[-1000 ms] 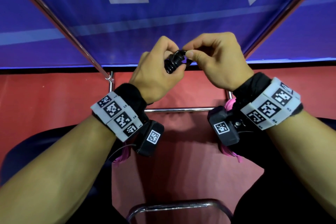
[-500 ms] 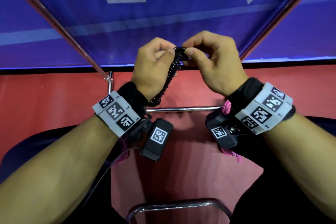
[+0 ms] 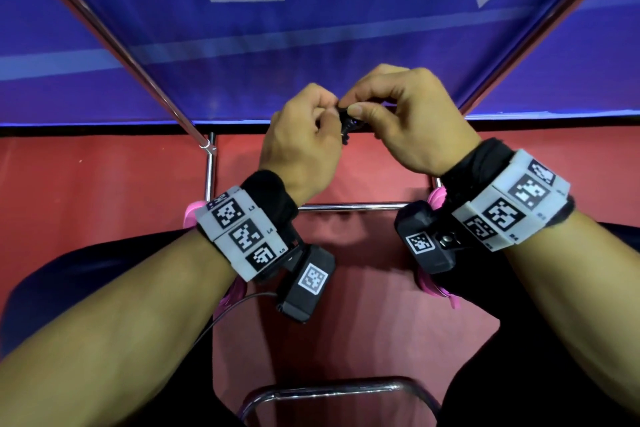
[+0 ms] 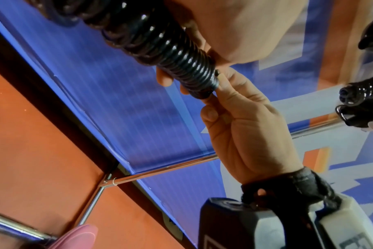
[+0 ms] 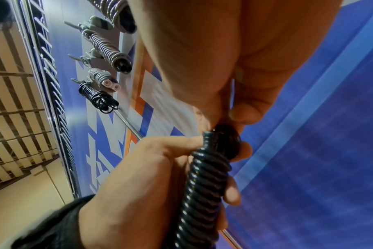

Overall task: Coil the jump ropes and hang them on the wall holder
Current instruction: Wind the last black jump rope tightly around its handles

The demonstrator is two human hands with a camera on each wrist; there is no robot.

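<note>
Grips closer than before; dangling coil now hidden.
Head: left grip (image 3: 301,146), right grip (image 3: 408,125) pinch rope (image 3: 349,120) end, mid-air.
Left wrist: right fingertips (image 4: 224,84) nip coil tip.
Right wrist: left curled round coil; likely springy, light, slick, so hold mid-coil.

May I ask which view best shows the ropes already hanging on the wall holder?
The right wrist view: several coiled ropes hang on the wall holder, grey-white ones and one black. The left wrist view catches only black coils at its right edge; the head view shows none.
</note>
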